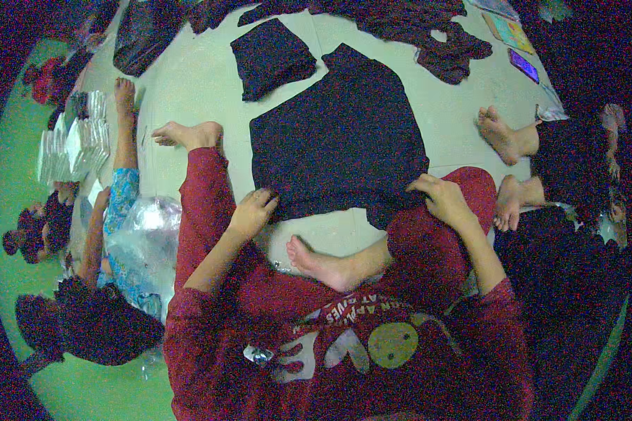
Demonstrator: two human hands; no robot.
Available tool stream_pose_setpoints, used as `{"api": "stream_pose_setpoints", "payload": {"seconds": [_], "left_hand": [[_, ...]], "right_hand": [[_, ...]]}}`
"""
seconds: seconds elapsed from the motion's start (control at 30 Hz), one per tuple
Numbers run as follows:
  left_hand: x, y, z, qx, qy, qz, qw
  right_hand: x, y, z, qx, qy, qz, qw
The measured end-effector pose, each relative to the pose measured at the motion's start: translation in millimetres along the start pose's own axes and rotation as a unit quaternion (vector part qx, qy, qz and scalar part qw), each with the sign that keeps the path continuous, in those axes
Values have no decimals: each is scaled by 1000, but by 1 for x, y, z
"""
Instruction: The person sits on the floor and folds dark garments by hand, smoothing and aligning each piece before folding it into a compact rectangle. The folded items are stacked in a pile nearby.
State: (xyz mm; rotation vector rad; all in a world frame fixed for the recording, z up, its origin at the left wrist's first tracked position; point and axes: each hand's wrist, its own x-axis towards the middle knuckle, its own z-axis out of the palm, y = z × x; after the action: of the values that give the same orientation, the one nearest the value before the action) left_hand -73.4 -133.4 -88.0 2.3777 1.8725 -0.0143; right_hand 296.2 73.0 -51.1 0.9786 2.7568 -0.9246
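A black garment [337, 133] lies spread on the pale floor covering in front of me, its near edge by my bare foot. At its near left corner, my left hand [254, 212] has its fingers closed on the fabric. My right hand [441, 199] grips the near right edge beside my bent knee, fingers curled over the cloth. The garment's sides taper toward a narrower far end. Just beyond it to the left rests a smaller folded black garment [272, 57].
More dark clothing [400, 21] is heaped along the far side. On the left are stacks of clear-wrapped packets [77, 144], a clear plastic bag [151, 224] and seated people. Another person's bare feet [505, 137] are close on the right. A purple-screened phone [523, 65] lies far right.
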Motion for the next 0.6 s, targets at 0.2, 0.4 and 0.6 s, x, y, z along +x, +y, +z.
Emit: {"api": "stream_pose_setpoints", "payload": {"seconds": [0.2, 0.4, 0.6], "left_hand": [[24, -41, -1, -280, -140, -176, 933], [42, -63, 14, -556, 77, -384, 734], [48, -19, 37, -405, 271, -479, 730]], "right_hand": [[51, 34, -23, -47, -50, -29, 997], [150, 57, -55, -28, -10, 93, 995], [157, 38, -66, 58, 136, 23, 989]]}}
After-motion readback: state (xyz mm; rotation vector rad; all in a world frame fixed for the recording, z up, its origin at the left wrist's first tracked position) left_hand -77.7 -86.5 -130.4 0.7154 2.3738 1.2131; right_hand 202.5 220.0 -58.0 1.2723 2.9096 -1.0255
